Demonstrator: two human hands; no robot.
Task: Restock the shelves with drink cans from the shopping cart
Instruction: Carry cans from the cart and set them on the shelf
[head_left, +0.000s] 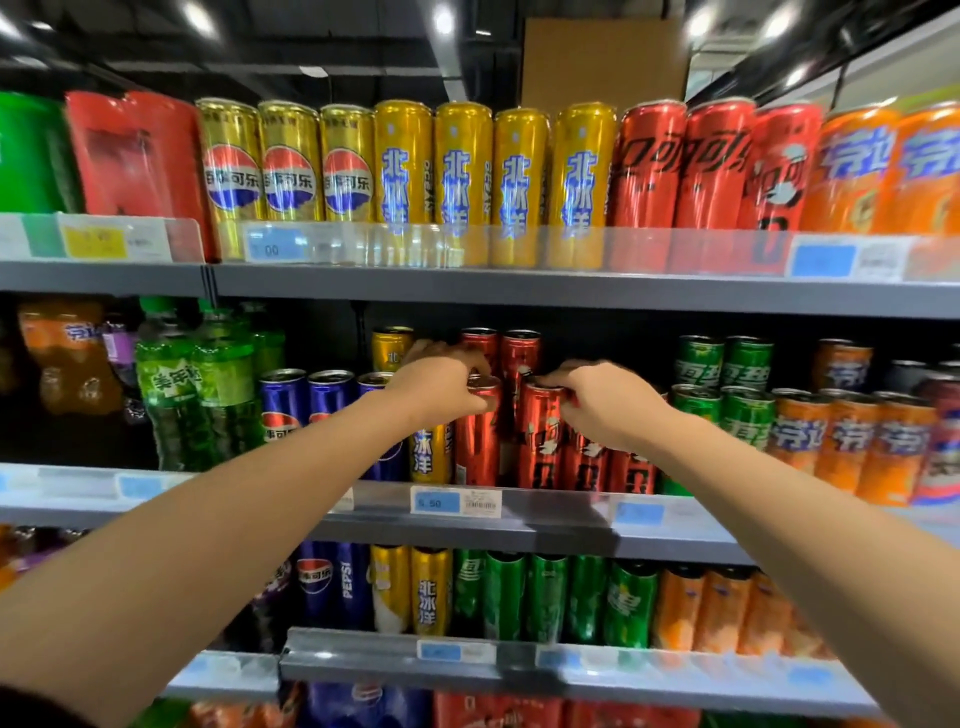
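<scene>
Your left hand (441, 387) is closed around the top rim of a red can (477, 431) standing at the front of the middle shelf (519, 525), and your right hand (602, 402) grips the top of a second red can (540, 436) just beside it, fingers curled over the lid. The two cans stand upright and close together, with a narrow dark gap between them, in the red row; more red cans (501, 353) stand behind, deeper in the shelf. To the left of your left hand a yellow can (428, 452) touches the held one, and past it stand blue cans (306, 400), then green bottles (202, 384). To the right of your right hand are green cans (722, 384) and orange cans (852, 441). A blue price tag (436, 502) sits on the shelf edge right below the held cans. The upper shelf (519, 291) carries gold, yellow, red and orange cans, and the lower shelf (415, 670) holds blue, yellow, green and orange ones. Both forearms reach up from the bottom corners.
</scene>
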